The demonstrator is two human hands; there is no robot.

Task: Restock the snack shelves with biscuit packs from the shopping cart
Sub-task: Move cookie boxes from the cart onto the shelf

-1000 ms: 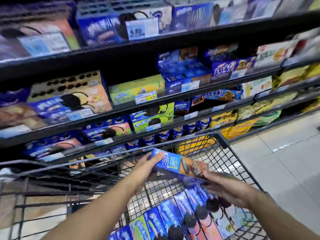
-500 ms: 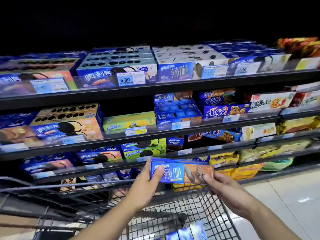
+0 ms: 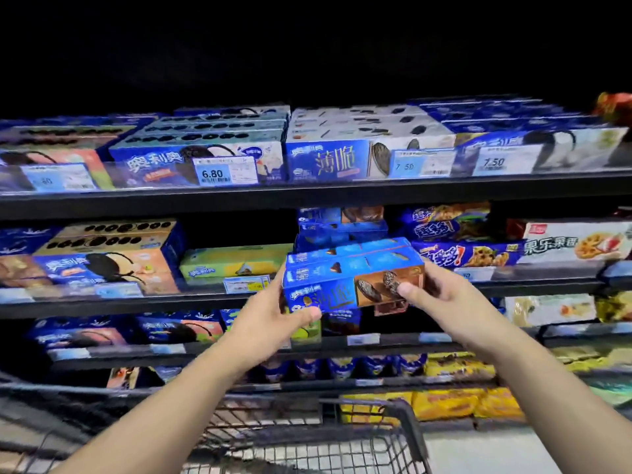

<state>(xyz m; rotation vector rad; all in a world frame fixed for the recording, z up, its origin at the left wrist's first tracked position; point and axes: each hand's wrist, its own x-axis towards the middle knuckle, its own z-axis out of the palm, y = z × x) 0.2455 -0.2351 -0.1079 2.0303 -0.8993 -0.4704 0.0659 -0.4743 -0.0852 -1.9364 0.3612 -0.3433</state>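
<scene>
A blue and brown biscuit pack (image 3: 352, 278) is held up level in front of the second shelf (image 3: 143, 304). My left hand (image 3: 273, 313) grips its left end, thumb on the front face. My right hand (image 3: 434, 292) grips its right end, thumb on the printed cookies. Directly behind it a stack of similar blue packs (image 3: 342, 227) rests on that shelf. The held pack looks like two boxes together, though I cannot tell for sure. The wire shopping cart (image 3: 407, 425) shows only its far rim at the bottom; its load is out of view.
The top shelf (image 3: 307, 189) holds large blue cookie boxes behind price tags reading 6.80 and 7.50. A green box (image 3: 232, 265) lies left of the held pack, chocolate-chip packs (image 3: 468, 254) to its right. Lower shelves carry yellow bags (image 3: 444, 401).
Both hands have lifted the pack out of the cart and up to the height of the second shelf. My view has tilted upward, so the cart's contents dropped out of sight.
</scene>
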